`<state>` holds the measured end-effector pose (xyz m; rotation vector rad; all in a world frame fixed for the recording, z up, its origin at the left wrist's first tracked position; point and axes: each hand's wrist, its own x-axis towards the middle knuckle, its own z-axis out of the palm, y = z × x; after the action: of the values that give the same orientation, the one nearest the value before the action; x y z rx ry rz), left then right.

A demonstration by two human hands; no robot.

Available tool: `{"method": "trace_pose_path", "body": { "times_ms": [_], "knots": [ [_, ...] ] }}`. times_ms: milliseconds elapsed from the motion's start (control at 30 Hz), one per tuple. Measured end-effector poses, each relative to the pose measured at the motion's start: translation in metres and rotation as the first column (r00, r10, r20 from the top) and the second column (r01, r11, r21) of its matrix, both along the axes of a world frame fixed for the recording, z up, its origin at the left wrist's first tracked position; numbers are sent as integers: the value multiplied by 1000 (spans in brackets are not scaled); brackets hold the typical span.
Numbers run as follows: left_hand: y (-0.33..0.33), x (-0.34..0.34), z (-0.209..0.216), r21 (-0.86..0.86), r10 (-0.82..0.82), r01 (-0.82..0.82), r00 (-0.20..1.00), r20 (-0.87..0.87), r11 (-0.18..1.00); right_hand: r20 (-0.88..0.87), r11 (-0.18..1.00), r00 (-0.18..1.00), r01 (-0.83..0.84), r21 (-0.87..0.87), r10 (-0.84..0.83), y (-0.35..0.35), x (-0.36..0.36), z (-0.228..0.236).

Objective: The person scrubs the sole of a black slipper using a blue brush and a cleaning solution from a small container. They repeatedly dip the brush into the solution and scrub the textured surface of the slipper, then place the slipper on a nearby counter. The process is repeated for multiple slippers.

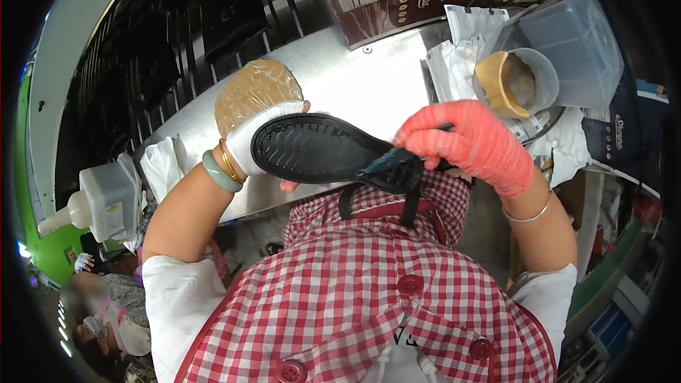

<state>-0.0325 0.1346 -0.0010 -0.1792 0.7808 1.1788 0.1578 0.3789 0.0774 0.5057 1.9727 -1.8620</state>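
Observation:
A black shoe sole lies across the middle of the view, hollow side up, its raised rim showing. My left hand, in a white glove, is closed round its wider left end, with fingertips showing at the upper and lower edges. My right hand, in a coral knit glove, pinches a brush with dark bluish bristles. Those bristles rest on the inside of the narrower right end. A short bit of the handle sticks out past my fingers; the rest is hidden in the glove.
Behind my left hand, a brown round piece wrapped in clear film lies on the metal table. At right stand a clear cup with a yellow lip and a translucent tub. A white nozzle bottle is at left, before dark racks.

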Motion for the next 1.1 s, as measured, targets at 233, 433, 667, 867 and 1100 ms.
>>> {"method": "trace_pose_path", "body": {
  "times_ms": [233,433,667,867,1100],
  "knots": [
    [-3,14,-1,3,68,-70,971,-228,998,-167,977,969,162,-142,-184,-3,35,12],
    [6,32,0,109,74,-72,997,-19,991,-753,992,652,9,124,88,-46,21,8],
    [-3,48,17,165,110,-93,989,-96,982,-680,823,575,20,568,455,-46,50,22],
    [-21,71,33,288,76,-57,995,-58,956,-862,851,460,344,396,215,-42,79,51],
    [-31,92,87,638,380,-94,865,-328,765,-971,660,-63,723,-203,-230,-47,104,24]
  ]
}}
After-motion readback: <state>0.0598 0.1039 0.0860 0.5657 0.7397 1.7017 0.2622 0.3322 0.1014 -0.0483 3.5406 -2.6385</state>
